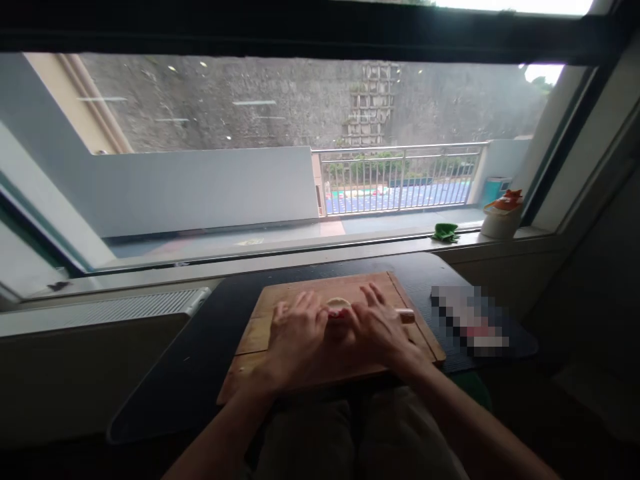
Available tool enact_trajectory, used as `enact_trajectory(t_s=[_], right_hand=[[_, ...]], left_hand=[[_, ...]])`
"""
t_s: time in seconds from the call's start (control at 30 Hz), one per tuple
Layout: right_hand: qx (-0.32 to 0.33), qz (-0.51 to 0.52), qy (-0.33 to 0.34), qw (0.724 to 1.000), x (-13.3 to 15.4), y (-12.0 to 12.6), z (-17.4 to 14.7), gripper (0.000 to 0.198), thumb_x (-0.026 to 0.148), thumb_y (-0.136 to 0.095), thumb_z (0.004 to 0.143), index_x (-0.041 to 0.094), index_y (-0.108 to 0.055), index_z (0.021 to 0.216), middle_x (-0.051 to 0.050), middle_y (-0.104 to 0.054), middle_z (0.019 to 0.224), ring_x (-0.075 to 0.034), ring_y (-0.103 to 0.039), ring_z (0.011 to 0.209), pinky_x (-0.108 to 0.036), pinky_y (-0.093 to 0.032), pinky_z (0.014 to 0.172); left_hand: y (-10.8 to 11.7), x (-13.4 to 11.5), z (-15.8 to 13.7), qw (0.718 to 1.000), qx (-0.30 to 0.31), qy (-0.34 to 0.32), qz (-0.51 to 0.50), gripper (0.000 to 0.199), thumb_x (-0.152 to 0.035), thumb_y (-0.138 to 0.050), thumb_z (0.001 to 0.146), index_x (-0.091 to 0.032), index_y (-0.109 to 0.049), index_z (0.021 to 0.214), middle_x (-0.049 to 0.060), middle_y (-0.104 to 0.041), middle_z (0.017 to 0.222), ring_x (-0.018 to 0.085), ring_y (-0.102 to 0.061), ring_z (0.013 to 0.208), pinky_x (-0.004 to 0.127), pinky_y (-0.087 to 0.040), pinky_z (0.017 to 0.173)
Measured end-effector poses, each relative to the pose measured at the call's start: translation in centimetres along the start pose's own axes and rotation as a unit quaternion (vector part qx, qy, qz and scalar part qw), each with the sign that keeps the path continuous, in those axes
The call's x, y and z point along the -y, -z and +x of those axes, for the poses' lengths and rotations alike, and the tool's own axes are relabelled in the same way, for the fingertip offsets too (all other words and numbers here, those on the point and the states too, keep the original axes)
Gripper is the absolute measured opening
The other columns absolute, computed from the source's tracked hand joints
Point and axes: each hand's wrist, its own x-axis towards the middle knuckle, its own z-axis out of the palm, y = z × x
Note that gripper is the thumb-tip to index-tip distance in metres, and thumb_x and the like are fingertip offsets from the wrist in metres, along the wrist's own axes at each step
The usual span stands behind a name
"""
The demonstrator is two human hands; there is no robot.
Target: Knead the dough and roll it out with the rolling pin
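Note:
Over the wooden board, both my hands are close together around a small round, pale piece with something red at its near side. My left hand grips its left side, thumb and forefinger near the red part. From the right, my right hand grips it too, with its other fingers raised and slightly spread. Shadow and my fingers hide much of the piece, so I cannot make out its kind. A brown wooden handle sticks out on the board beyond my right hand; the rest of it is hidden.
The board lies on a dark table below a wide window. A blurred-out flat object lies at the table's right. On the sill stand a green item and a white pot with an orange figure. A radiator is at left.

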Motion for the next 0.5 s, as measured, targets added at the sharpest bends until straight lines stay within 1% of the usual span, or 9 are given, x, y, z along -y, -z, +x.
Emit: enact_trajectory(t_s=[0.03, 0.07, 0.1, 0.13, 0.2, 0.27, 0.37, 0.43, 0.5], right_hand=[[0.024, -0.001, -0.010, 1.000, -0.3, 0.1, 1.1, 0.056, 0.050, -0.024, 0.093, 0.016, -0.068, 0.085, -0.012, -0.046, 0.133, -0.027, -0.028, 0.130, -0.039, -0.031, 0.099], [0.043, -0.004, -0.027, 0.999, -0.7, 0.0, 2.5, 0.058, 0.050, -0.025, 0.092, 0.015, -0.068, 0.078, -0.015, -0.050, 0.127, -0.028, -0.033, 0.126, -0.038, -0.034, 0.096], [0.062, -0.008, -0.047, 0.997, -1.2, -0.3, 4.0, 0.055, 0.047, -0.027, 0.092, 0.014, -0.069, 0.077, -0.016, -0.054, 0.120, -0.028, -0.037, 0.122, -0.037, -0.036, 0.092], [0.075, -0.009, -0.060, 0.995, -1.5, -0.6, 5.5, 0.050, 0.043, -0.029, 0.091, 0.015, -0.069, 0.081, -0.016, -0.057, 0.114, -0.028, -0.040, 0.119, -0.037, -0.038, 0.089], [0.090, -0.008, -0.070, 0.993, -2.1, -1.4, 8.0, 0.043, 0.038, -0.033, 0.090, 0.016, -0.069, 0.084, -0.014, -0.059, 0.110, -0.027, -0.042, 0.114, -0.036, -0.039, 0.085], [0.098, -0.007, -0.076, 0.992, -2.5, -1.9, 9.4, 0.039, 0.037, -0.035, 0.088, 0.018, -0.069, 0.088, -0.012, -0.059, 0.110, -0.026, -0.044, 0.112, -0.036, -0.039, 0.085], [0.074, -0.012, -0.072, 0.995, -2.4, -2.0, 8.6, 0.039, 0.038, -0.035, 0.089, 0.018, -0.067, 0.095, -0.012, -0.055, 0.120, -0.027, -0.041, 0.117, -0.040, -0.035, 0.092], [0.023, -0.019, -0.042, 0.999, -2.1, -1.9, 6.5, 0.040, 0.039, -0.032, 0.091, 0.018, -0.066, 0.100, -0.012, -0.047, 0.131, -0.028, -0.032, 0.127, -0.043, -0.028, 0.099], [-0.031, -0.027, -0.007, 0.999, -1.5, -1.7, 3.7, 0.042, 0.037, -0.027, 0.094, 0.019, -0.063, 0.104, -0.009, -0.043, 0.136, -0.025, -0.023, 0.133, -0.043, -0.020, 0.106]], left_hand=[[-0.1, 0.1, 0.9, 0.999, 0.033, 0.006, -0.001, 0.042, -0.038, -0.026, 0.092, -0.023, -0.061, 0.109, 0.007, -0.049, 0.134, 0.023, -0.042, 0.125, 0.044, -0.033, 0.102], [-0.4, 0.3, 2.0, 0.998, 0.063, 0.024, 0.000, 0.041, -0.039, -0.029, 0.091, -0.022, -0.064, 0.104, 0.008, -0.047, 0.136, 0.025, -0.041, 0.125, 0.043, -0.034, 0.101], [-1.0, 0.6, 3.2, 0.996, 0.087, 0.036, -0.004, 0.040, -0.039, -0.031, 0.090, -0.022, -0.063, 0.108, 0.008, -0.044, 0.138, 0.026, -0.037, 0.128, 0.044, -0.033, 0.101], [-1.7, 1.0, 4.5, 0.992, 0.102, 0.069, -0.009, 0.040, -0.038, -0.032, 0.089, -0.022, -0.059, 0.115, 0.009, -0.042, 0.140, 0.027, -0.034, 0.130, 0.046, -0.032, 0.102], [-3.3, 1.9, 6.9, 0.989, 0.097, 0.114, -0.020, 0.049, -0.041, -0.031, 0.088, -0.023, -0.043, 0.132, 0.009, -0.033, 0.145, 0.028, -0.026, 0.134, 0.052, -0.027, 0.104], [-4.4, 2.4, 8.5, 0.986, 0.092, 0.134, -0.025, 0.057, -0.048, -0.029, 0.087, -0.022, -0.036, 0.137, 0.009, -0.029, 0.147, 0.029, -0.020, 0.136, 0.058, -0.021, 0.105], [-4.6, 2.1, 8.3, 0.989, 0.079, 0.119, -0.026, 0.062, -0.052, -0.025, 0.087, -0.018, -0.036, 0.137, 0.011, -0.030, 0.146, 0.028, -0.020, 0.136, 0.059, -0.017, 0.107], [-3.9, 1.5, 6.3, 0.995, 0.046, 0.089, -0.014, 0.061, -0.051, -0.022, 0.089, -0.015, -0.040, 0.135, 0.012, -0.033, 0.145, 0.027, -0.022, 0.136, 0.057, -0.015, 0.109], [-3.1, 0.7, 3.5, 0.998, -0.011, 0.061, 0.004, 0.058, -0.048, -0.021, 0.090, -0.016, -0.043, 0.133, 0.010, -0.036, 0.143, 0.025, -0.021, 0.137, 0.053, -0.011, 0.111]])
